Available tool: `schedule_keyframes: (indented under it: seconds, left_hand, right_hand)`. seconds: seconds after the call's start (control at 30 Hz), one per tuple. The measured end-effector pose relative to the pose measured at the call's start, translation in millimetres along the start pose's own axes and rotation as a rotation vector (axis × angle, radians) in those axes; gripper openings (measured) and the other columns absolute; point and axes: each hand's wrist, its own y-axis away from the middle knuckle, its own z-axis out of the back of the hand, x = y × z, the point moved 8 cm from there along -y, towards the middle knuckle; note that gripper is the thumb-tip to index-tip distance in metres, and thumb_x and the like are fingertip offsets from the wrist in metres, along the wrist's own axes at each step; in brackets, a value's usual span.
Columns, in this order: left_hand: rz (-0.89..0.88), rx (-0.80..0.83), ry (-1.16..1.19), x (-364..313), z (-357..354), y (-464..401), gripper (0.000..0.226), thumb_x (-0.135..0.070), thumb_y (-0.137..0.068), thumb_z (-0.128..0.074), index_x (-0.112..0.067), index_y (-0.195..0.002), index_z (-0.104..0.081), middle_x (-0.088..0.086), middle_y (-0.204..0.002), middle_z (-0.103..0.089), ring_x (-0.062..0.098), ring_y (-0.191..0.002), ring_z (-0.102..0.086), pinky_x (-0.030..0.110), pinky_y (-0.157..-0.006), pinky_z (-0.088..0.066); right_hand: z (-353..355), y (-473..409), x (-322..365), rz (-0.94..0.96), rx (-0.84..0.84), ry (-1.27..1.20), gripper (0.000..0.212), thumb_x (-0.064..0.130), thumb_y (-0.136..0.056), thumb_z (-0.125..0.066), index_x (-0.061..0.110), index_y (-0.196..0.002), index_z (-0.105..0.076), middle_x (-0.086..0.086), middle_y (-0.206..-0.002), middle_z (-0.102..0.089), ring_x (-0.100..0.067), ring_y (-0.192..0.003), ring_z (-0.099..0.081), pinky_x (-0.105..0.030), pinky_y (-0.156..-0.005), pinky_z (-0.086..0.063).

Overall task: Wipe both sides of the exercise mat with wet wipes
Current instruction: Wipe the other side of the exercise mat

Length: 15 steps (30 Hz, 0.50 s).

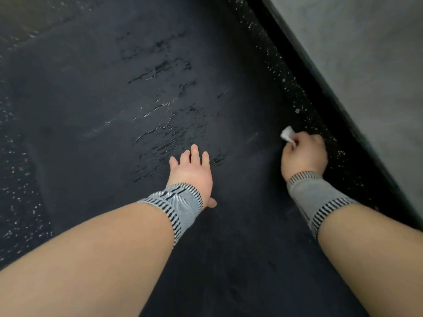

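A dark exercise mat (109, 92) lies flat and fills most of the head view; wet streaks shine across its middle. My left hand (193, 172) rests flat on the mat with fingers spread, palm down, just below the wet patch. My right hand (303, 154) is closed around a small crumpled white wet wipe (287, 133) near the mat's right edge; a bit of the wipe sticks out past the fingers. Both wrists wear grey striped wrist supports.
Black rubber floor with white speckles (295, 88) runs along the mat's right side and shows again at the left (18, 191). A grey wall (366, 65) rises close on the right, behind a dark skirting strip.
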Motion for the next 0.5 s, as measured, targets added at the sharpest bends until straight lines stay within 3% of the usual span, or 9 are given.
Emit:
schedule_keyframes:
  seconds: [0.1,0.17,0.27,0.33,0.37,0.5]
  left_hand:
    - [-0.057,-0.06,-0.05,2,-2,-1,0.126,-0.075,-0.075,-0.062,-0.01,-0.154,0.013,0.02,-0.161,0.012,0.036,-0.148,-0.003,0.055,-0.119,-0.014]
    - [-0.094,-0.126,-0.049,4,-1,-1,0.124,-0.078,-0.076,-0.057,-0.01,-0.154,0.012,0.02,-0.161,0.012,0.036,-0.148,-0.004,0.054,-0.118,-0.015]
    - [-0.161,-0.177,-0.054,7,-6,-2,0.121,-0.081,-0.078,-0.049,-0.012,-0.154,0.014,0.019,-0.161,0.014,0.036,-0.148,-0.003,0.052,-0.119,-0.016]
    - [-0.192,-0.213,-0.053,9,-10,-2,0.119,-0.083,-0.078,-0.045,-0.014,-0.154,0.014,0.018,-0.161,0.015,0.035,-0.147,-0.004,0.051,-0.119,-0.016]
    - [-0.206,-0.238,-0.052,10,-11,-2,0.119,-0.085,-0.077,-0.043,-0.014,-0.154,0.014,0.017,-0.161,0.015,0.035,-0.147,-0.004,0.05,-0.119,-0.017]
    - [-0.233,-0.338,-0.042,13,-10,-1,0.118,-0.087,-0.075,-0.041,-0.016,-0.155,0.009,0.016,-0.162,0.01,0.034,-0.144,-0.01,0.047,-0.117,-0.02]
  right_hand:
    - [-33,44,43,0.368,0.181,-0.022,0.018,0.017,-0.084,-0.059,0.009,-0.097,-0.069,-0.013,-0.103,-0.058,-0.034,-0.085,-0.06,-0.035,-0.076,-0.049]
    - [-33,45,46,0.457,0.174,0.001,0.015,0.015,-0.084,-0.061,0.009,-0.095,-0.07,-0.012,-0.099,-0.059,-0.034,-0.081,-0.061,-0.035,-0.073,-0.052]
    - [4,-4,-1,0.078,-0.108,0.014,0.02,0.013,-0.087,-0.057,0.006,-0.104,-0.067,-0.018,-0.107,-0.057,-0.037,-0.094,-0.057,-0.035,-0.08,-0.045]
    - [12,-19,-23,-0.116,-0.143,0.046,0.026,0.018,-0.09,-0.053,0.008,-0.112,-0.065,-0.017,-0.115,-0.054,-0.035,-0.1,-0.055,-0.034,-0.087,-0.042]
    - [7,-17,-16,-0.099,-0.138,0.051,0.027,0.019,-0.09,-0.053,0.009,-0.113,-0.065,-0.017,-0.116,-0.053,-0.035,-0.101,-0.055,-0.034,-0.087,-0.042]
    - [-34,48,51,0.365,0.014,-0.044,0.018,0.014,-0.083,-0.063,0.009,-0.098,-0.072,-0.012,-0.099,-0.059,-0.032,-0.081,-0.061,-0.033,-0.074,-0.049]
